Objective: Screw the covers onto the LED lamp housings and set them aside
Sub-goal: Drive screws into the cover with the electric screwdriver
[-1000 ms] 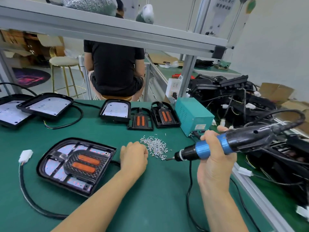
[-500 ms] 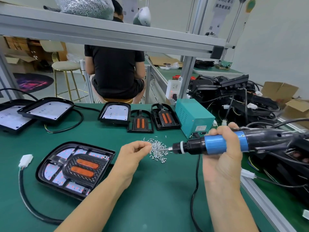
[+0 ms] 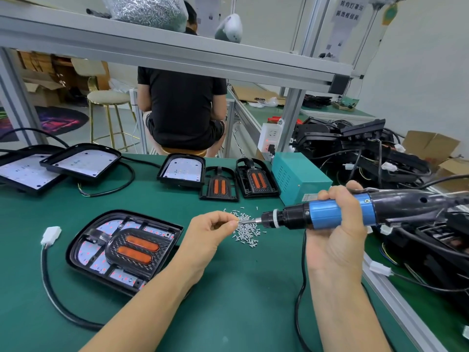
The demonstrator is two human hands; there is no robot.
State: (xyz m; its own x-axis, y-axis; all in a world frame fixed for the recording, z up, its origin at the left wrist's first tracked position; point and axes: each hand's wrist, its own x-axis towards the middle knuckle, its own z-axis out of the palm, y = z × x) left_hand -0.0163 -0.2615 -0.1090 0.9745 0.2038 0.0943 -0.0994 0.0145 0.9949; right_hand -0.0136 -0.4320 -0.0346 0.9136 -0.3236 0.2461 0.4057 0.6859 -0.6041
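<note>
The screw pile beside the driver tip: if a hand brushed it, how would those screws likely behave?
The screws are tiny and lie loose, a few already strayed off the heap, so they would probably scatter. The green mat looks soft, which may damp rolling. The left hand pinches one with its fingertips, so they are likely fiddly to grip.
</note>
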